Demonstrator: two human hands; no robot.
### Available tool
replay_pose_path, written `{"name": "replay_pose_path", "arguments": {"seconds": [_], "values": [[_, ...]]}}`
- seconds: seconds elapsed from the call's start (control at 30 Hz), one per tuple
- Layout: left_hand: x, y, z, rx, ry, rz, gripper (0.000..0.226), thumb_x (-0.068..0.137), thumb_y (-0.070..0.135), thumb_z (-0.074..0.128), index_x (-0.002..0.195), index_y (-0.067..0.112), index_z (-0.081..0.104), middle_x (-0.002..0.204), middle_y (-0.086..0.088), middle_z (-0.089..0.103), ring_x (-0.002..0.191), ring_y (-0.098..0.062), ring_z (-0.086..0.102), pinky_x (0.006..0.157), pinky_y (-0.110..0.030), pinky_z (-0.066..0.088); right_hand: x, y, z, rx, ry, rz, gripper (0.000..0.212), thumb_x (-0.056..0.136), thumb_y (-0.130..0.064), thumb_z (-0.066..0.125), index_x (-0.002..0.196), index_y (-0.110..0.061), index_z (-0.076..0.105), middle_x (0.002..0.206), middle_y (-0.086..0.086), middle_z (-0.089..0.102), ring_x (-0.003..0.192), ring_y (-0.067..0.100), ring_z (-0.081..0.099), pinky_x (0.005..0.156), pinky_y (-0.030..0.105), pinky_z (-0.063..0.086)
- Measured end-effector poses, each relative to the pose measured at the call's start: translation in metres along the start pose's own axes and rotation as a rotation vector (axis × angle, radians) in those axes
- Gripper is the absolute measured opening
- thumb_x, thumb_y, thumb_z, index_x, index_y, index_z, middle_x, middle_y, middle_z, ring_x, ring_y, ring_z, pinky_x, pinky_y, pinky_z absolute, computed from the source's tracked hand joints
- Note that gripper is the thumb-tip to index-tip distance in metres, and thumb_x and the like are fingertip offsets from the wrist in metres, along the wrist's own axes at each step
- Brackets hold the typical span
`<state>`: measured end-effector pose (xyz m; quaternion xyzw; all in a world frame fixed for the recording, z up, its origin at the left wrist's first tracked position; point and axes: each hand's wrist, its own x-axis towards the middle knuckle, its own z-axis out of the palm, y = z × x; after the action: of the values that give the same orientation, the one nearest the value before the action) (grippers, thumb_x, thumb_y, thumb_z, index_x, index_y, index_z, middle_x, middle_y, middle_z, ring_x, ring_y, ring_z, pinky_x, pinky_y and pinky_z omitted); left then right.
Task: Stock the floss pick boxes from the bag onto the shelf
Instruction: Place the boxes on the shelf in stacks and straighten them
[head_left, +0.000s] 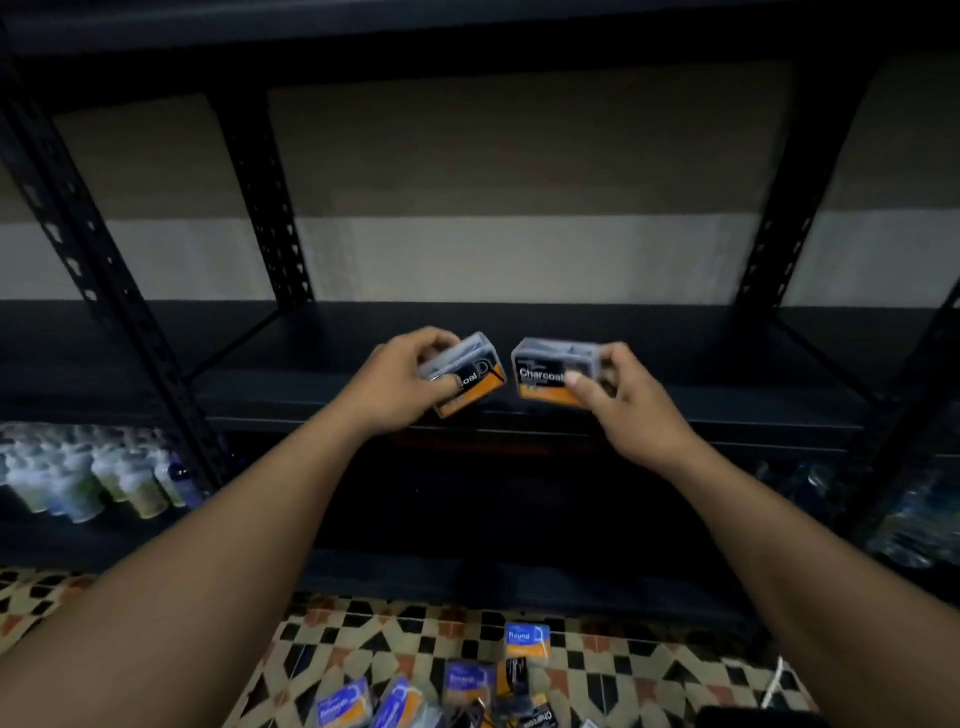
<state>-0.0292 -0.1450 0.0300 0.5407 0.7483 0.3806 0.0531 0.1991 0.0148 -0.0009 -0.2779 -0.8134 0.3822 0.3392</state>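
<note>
My left hand (400, 382) grips a clear floss pick box with a black and orange "Charcoal" label (475, 376), tilted to the right. My right hand (618, 400) holds a second Charcoal box (550, 371) upright, thumb on its front. Both boxes hang side by side, a small gap between them, just above the front edge of the dark metal shelf (675, 353). Several more floss pick boxes (467, 686), blue-orange and black ones, lie on the tiled floor below. No bag is visible.
Black slotted uprights (270, 208) stand at the shelf's back and sides. On the lower shelf at left stand several small bottles (88, 478); clear plastic bottles (914, 514) sit at lower right. The patterned tile floor (623, 665) runs under the rack.
</note>
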Motion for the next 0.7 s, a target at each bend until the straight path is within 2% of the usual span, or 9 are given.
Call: {"name": "replay_pose_path", "arguments": {"seconds": [0.17, 0.27, 0.33, 0.5, 0.6, 0.7], "values": [[0.045, -0.014, 0.022, 0.086, -0.067, -0.057, 0.043, 0.084, 0.024, 0.074, 0.124, 0.03, 0.057, 0.113, 0.005, 0.067, 0.102, -0.014, 0.064, 0.093, -0.032, 0.051, 0.051, 0.022, 0.001, -0.094, 0.02, 0.107, 0.027, 0.091, -0.042, 0.062, 0.112, -0.028, 0.052, 0.104, -0.005, 0.068, 0.098, 0.017, 0.065, 0.087, 0.034, 0.05], [0.062, -0.023, 0.04, 0.076, -0.061, -0.068, 0.032, 0.087, 0.026, 0.072, 0.112, 0.028, 0.052, 0.104, 0.002, 0.065, 0.092, -0.018, 0.065, 0.085, -0.037, 0.054, 0.063, 0.044, 0.009, -0.146, -0.018, 0.16, 0.045, 0.092, -0.039, 0.062, 0.132, -0.031, 0.044, 0.118, -0.001, 0.066, 0.107, 0.021, 0.061, 0.085, 0.027, 0.042], [0.074, -0.031, 0.05, 0.09, -0.04, -0.045, 0.026, 0.088, 0.027, 0.07, 0.107, 0.029, 0.053, 0.102, 0.002, 0.066, 0.09, -0.018, 0.064, 0.082, -0.038, 0.054, 0.072, 0.053, 0.014, -0.171, -0.013, 0.168, 0.051, 0.092, -0.039, 0.061, 0.138, -0.037, 0.04, 0.123, -0.001, 0.065, 0.113, 0.021, 0.059, 0.087, 0.025, 0.041], [0.1, -0.053, 0.07, 0.163, 0.028, -0.003, 0.045, 0.082, 0.021, 0.071, 0.124, 0.028, 0.054, 0.12, -0.005, 0.057, 0.108, -0.023, 0.059, 0.091, -0.031, 0.048, 0.107, 0.064, 0.025, -0.289, 0.011, 0.092, 0.048, 0.091, -0.036, 0.063, 0.135, -0.036, 0.045, 0.113, 0.002, 0.07, 0.103, 0.024, 0.065, 0.086, 0.028, 0.05], [0.115, -0.066, 0.081, 0.168, 0.063, -0.016, 0.056, 0.084, 0.012, 0.07, 0.133, 0.027, 0.05, 0.126, -0.009, 0.049, 0.115, -0.027, 0.054, 0.095, -0.025, 0.042, 0.128, 0.075, 0.033, -0.297, 0.019, 0.091, 0.05, 0.09, -0.032, 0.065, 0.134, -0.036, 0.043, 0.114, 0.003, 0.07, 0.102, 0.027, 0.066, 0.087, 0.032, 0.052], [0.138, -0.074, 0.089, 0.201, 0.067, -0.048, 0.057, 0.088, 0.013, 0.066, 0.138, 0.027, 0.045, 0.128, -0.014, 0.047, 0.116, -0.035, 0.054, 0.1, -0.037, 0.046, 0.152, 0.085, 0.039, -0.315, 0.019, 0.125, 0.051, 0.087, -0.035, 0.065, 0.131, -0.043, 0.04, 0.116, 0.004, 0.069, 0.105, 0.029, 0.065, 0.09, 0.035, 0.052]]}}
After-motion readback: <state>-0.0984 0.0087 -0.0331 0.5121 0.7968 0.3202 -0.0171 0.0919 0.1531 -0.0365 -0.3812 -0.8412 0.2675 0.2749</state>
